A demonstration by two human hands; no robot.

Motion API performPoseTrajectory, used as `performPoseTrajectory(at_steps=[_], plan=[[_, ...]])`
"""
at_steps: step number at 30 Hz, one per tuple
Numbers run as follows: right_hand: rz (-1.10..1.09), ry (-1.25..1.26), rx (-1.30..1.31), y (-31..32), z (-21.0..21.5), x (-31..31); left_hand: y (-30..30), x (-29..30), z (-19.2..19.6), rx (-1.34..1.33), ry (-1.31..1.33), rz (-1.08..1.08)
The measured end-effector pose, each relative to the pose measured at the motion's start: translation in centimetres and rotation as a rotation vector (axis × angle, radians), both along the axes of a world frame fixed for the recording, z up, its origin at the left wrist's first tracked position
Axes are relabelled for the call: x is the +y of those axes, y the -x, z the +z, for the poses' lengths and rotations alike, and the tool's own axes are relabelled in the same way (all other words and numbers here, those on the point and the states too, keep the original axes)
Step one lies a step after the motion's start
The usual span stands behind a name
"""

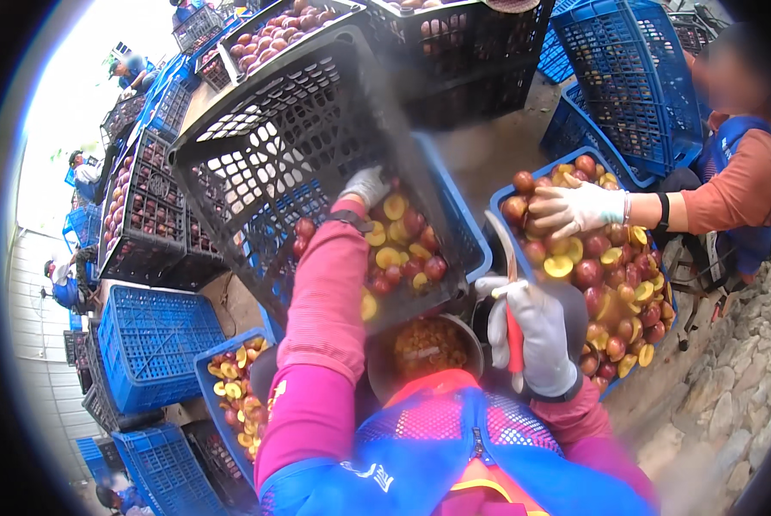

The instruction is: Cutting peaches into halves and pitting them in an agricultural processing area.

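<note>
A black slatted crate [291,146] is tipped on its side over a blue crate [467,241], and halved and whole plums [398,245] are spilling from its mouth just below and to the right of the left hand [366,185]. That gloved hand is seen reaching into the tilted crate, fingers curled on its lower wall or on the fruit beside it; which of the two cannot be told. The tipping would best be done slowly, with the crate steadied, so that the fruit slides rather than bounces over the blue rim. Nearer the body, a round bucket of pits [428,344] sits just left of the right hand [531,335]. That gloved hand is closed around a red-handled knife [512,322], blade upward, which is best kept pointed away from the co-worker's gloved hand [574,209], resting on plums in the next crate.
</note>
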State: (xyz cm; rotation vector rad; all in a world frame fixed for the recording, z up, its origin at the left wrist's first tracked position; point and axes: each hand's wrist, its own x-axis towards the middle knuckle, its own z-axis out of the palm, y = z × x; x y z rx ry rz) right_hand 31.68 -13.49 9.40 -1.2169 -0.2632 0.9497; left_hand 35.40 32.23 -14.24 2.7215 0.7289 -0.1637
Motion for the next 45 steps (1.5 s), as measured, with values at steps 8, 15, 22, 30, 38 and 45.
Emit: performPoseTrajectory(at_steps=[8, 15, 22, 30, 38, 45], plan=[[0.009, 0.032, 0.045, -0.7, 0.0, 0.7, -1.7, -0.7, -3.6, 0.207, 0.000, 0.118], [-0.001, 0.005, 0.042, -0.5, -0.2, 0.7, -0.4, -0.3, -5.1, 0.093, 0.217, 0.077], [-0.016, 0.018, 0.089, -0.5, -1.0, 1.1, 2.0, -2.4, -2.1, -0.005, 0.679, 0.086], [0.016, 0.069, 0.048, 0.2, -0.7, 2.5, 4.7, -3.9, 2.4, -0.146, 1.172, 0.576], [0.015, 0.095, 0.011, 1.0, -0.5, 2.6, 6.8, -5.4, 2.2, 0.033, 1.266, 0.489], [-0.006, 0.077, -0.050, 2.4, -1.5, 1.4, 14.5, -6.5, -1.9, -0.031, 1.038, -0.053]])
